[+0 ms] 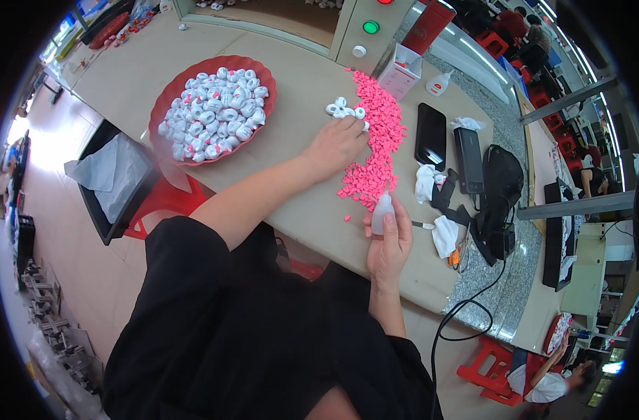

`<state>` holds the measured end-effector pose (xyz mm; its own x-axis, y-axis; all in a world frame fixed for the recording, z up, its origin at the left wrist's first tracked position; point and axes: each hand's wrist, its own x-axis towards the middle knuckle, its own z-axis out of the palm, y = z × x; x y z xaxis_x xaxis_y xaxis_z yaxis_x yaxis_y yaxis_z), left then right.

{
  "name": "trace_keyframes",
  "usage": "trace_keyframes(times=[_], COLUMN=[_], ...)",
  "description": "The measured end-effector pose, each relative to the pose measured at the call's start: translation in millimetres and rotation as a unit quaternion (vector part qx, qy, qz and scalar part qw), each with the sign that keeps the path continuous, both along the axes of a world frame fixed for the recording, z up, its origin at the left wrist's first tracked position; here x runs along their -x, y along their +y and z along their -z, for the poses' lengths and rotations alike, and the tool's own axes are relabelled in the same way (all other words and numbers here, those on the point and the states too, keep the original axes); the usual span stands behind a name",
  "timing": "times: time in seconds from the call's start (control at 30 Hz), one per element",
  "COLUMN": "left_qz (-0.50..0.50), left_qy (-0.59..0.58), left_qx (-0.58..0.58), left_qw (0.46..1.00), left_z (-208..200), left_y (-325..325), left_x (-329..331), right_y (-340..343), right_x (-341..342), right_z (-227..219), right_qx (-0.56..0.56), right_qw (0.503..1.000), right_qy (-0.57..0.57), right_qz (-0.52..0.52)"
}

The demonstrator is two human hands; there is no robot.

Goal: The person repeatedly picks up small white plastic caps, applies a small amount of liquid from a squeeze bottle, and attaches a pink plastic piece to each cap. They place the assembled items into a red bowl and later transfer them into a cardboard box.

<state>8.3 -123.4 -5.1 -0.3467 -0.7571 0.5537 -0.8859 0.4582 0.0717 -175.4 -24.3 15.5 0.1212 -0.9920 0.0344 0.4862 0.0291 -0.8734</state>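
The right hand (388, 241), nearest the camera at the front edge of the beige surface (291, 91), is closed around a small translucent dropper bottle (381, 212), held upright with its nozzle up beside the near end of a long heap of pink pieces (375, 136). The left hand (337, 143) reaches farther out, palm down, its fingers curled at the heap's left side, touching a few small white parts (342, 109); whether it grips one I cannot tell. A red tray (167, 94) piled with white parts sits well to the left. The step in hand looks like picking up a white part to treat from the bottle. The next move seems to call for bringing part and nozzle together steadily, squeezing lightly.
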Motion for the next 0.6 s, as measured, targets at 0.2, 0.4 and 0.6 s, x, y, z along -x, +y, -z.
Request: trace_keyframes(times=[0.2, 0.4, 0.6], left_qz=[-0.001, 0.069, 0.084], left_qy=[0.171, 0.670, 0.714], left_qx=[-0.083, -0.402, -0.329], left_qw=[0.982, 0.619, 0.612], left_z=[-15.0, -27.9, -0.7], left_y=[10.7, 84.5, 116.6], left_x=[-6.8, 3.5, 11.4], right_y=[-11.9, -17.6, -5.8], right_x=[9.4, 15.4, -3.1], right_z=[-6.5, -11.8, 6.5], right_qx=[-0.011, 0.046, 0.165], right_qw=[0.995, 0.997, 0.975], right_qy=[-0.060, -0.044, 0.136], right_qz=[0.083, 0.044, 0.055])
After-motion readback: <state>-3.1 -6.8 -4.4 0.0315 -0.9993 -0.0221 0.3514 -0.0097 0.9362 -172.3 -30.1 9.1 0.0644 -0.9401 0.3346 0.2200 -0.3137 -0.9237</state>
